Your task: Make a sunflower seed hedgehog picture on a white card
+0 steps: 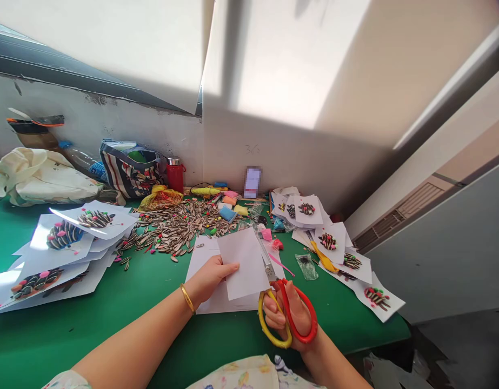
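My left hand (212, 276), with a gold bangle at the wrist, pinches a white sheet of paper (246, 259) by its left side, thumb on top. My right hand (287, 310) grips scissors (308, 319) with one red and one yellow handle loop. The scissor blades lie along the right edge of the held sheet; whether they are cutting into it I cannot tell. Beneath, more white paper (198, 270) lies flat on the green table (160, 335).
Sunflower seeds (180, 224) heap behind the paper, near colored clay packets (227, 213). Cards with seed hedgehogs pile up left (65, 237) and right (328, 237). Along the wall stand a red bottle (175, 175), a striped bag (130, 167) and a phone (253, 182).
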`<move>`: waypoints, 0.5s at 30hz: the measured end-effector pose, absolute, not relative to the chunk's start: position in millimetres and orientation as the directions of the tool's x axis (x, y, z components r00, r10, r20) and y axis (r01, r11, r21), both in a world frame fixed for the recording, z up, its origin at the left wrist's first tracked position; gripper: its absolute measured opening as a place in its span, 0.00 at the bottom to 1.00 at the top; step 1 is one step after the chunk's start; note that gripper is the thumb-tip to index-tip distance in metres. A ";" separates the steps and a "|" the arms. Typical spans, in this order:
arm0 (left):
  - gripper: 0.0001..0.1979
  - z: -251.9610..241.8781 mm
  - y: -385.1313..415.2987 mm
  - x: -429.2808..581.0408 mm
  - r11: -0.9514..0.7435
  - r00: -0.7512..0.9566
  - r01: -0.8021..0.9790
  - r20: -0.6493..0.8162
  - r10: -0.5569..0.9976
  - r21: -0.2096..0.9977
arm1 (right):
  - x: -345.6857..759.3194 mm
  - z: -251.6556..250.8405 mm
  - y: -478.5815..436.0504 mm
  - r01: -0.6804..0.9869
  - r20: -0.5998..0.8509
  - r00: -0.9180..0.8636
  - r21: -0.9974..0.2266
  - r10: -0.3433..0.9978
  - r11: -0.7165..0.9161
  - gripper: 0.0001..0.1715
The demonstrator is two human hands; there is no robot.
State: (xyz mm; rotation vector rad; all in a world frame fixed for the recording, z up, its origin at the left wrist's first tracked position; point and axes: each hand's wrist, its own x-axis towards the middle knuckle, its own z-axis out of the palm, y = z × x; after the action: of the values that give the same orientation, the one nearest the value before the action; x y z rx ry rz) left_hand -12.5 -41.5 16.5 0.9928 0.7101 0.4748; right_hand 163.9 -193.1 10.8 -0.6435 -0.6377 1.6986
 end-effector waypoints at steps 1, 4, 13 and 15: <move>0.27 16.3 -41.3 -12.5 0.475 0.682 -0.041 -0.322 0.656 0.879 | 164.0 10.6 -193.5 -0.675 -0.088 -0.200 -0.709 0.976 -0.202 0.37; 0.27 15.7 -40.5 -12.6 0.469 0.681 -0.028 -0.326 0.655 0.883 | 164.3 11.6 -194.7 -0.690 -0.079 -0.181 -0.700 0.980 -0.184 0.35; 0.26 19.7 -43.2 -11.3 0.459 0.690 -0.005 -0.330 0.645 0.888 | 166.8 19.9 -195.9 -0.717 -0.092 -0.146 -0.677 0.985 -0.169 0.32; 0.26 19.3 -43.5 -11.3 0.458 0.691 0.002 -0.332 0.642 0.889 | 165.6 20.7 -195.1 -0.727 -0.086 -0.153 -0.665 0.984 -0.171 0.31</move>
State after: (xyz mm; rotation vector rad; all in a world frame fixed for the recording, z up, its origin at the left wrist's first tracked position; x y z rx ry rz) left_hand -11.3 -43.5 19.3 1.0329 0.7245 0.4396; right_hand 165.6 -195.1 20.7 -0.6110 -0.5690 1.6693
